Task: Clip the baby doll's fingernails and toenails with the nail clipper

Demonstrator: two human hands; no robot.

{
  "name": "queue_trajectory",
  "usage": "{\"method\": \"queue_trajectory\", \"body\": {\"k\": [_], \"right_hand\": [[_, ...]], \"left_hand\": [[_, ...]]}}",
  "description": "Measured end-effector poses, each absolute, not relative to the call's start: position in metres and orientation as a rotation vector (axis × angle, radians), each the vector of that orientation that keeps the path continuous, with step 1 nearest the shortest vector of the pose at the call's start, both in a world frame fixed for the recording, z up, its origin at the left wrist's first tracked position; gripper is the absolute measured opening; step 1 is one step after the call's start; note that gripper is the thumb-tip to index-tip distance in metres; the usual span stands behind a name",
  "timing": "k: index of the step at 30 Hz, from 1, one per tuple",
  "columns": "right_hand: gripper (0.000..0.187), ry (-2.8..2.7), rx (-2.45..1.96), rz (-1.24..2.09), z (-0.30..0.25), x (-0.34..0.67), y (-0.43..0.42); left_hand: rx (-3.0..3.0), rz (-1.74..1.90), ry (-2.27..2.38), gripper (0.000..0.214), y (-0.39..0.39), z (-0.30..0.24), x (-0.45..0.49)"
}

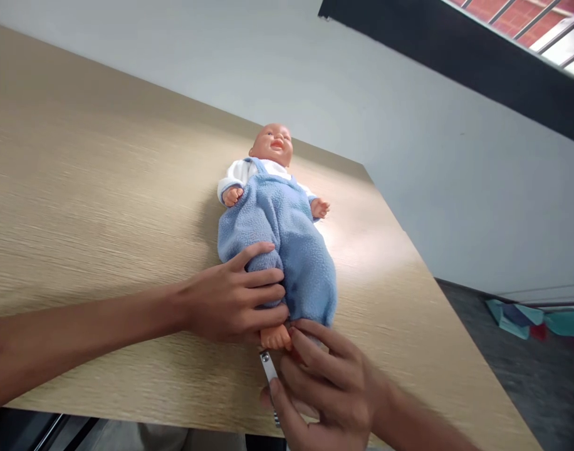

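Observation:
A baby doll [277, 232] in a blue fleece romper and white shirt lies on its back on a light wooden table [103, 188], head pointing away from me. My left hand [235, 300] wraps around the doll's leg just above its bare foot [275, 337]. Below the foot, my right hand [322, 388] grips a small metal nail clipper [268, 366], whose tip is right at the toes.
The table's right edge runs diagonally down to the right, with dark floor beyond it. Teal and red cloth [536, 316] lies on the floor at the right. A grey wall rises behind the table, with a barred window [541, 25] at the top right.

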State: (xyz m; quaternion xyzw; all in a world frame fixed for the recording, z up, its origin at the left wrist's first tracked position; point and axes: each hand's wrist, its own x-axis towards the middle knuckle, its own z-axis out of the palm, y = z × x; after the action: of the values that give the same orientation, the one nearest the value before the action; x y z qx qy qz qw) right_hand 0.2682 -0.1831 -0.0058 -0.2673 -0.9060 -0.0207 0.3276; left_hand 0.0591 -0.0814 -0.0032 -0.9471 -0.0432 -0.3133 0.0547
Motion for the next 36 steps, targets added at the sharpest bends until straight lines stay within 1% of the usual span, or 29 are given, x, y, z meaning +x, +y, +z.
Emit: {"method": "queue_trajectory", "body": {"k": [5,9,11,13,14,16,18,19,22,24,28,33,36], "right_hand": [[0.016,-2.413,-0.687,-0.090,-0.006,0.273,-0.182],[0.011,-2.489,-0.527,-0.221,-0.004,0.272,-0.176],[0.007,-2.432,-0.566,-0.150,-0.001,0.271,-0.172],[0.005,-2.312,-0.600,0.011,0.005,0.272,-0.166],[0.007,-2.268,-0.546,0.061,0.008,0.273,-0.163],[0.018,-2.169,-0.455,0.104,0.013,0.278,-0.156],[0.028,-1.993,-0.484,0.115,0.013,0.284,-0.149],[0.030,-1.892,-0.538,0.124,0.011,0.287,-0.146],[0.026,-1.704,-0.661,0.153,0.000,0.290,-0.139],[0.024,-1.655,-0.720,0.185,-0.007,0.289,-0.135],[0.025,-1.607,-0.764,0.259,-0.008,0.289,-0.133],[0.027,-1.540,-0.761,0.303,-0.002,0.293,-0.136],[0.026,-1.485,-0.804,0.370,-0.002,0.296,-0.138]], "left_hand": [[-2.875,-0.959,-0.139,0.030,-0.082,-0.003,0.060],[-2.874,-0.988,-0.144,0.031,-0.081,-0.003,0.060],[-2.890,-0.984,-0.149,0.030,-0.081,-0.003,0.059],[-2.937,-0.963,-0.176,0.027,-0.082,-0.003,0.058],[-2.964,-0.961,-0.199,0.025,-0.084,-0.003,0.059],[-3.010,-1.005,-0.262,0.026,-0.088,0.000,0.061],[-3.036,-1.080,-0.377,0.027,-0.094,0.004,0.066],[-3.051,-1.077,-0.454,0.027,-0.097,0.007,0.070],[-3.075,-0.865,-0.589,0.025,-0.107,0.014,0.079],[-3.055,-0.669,-0.535,0.027,-0.110,0.019,0.083],[-3.030,-0.403,-0.396,0.029,-0.110,0.033,0.091],[-3.251,0.086,-0.498,0.017,-0.101,0.067,0.106],[-3.416,0.268,-0.661,0.007,-0.093,0.090,0.112]]}}
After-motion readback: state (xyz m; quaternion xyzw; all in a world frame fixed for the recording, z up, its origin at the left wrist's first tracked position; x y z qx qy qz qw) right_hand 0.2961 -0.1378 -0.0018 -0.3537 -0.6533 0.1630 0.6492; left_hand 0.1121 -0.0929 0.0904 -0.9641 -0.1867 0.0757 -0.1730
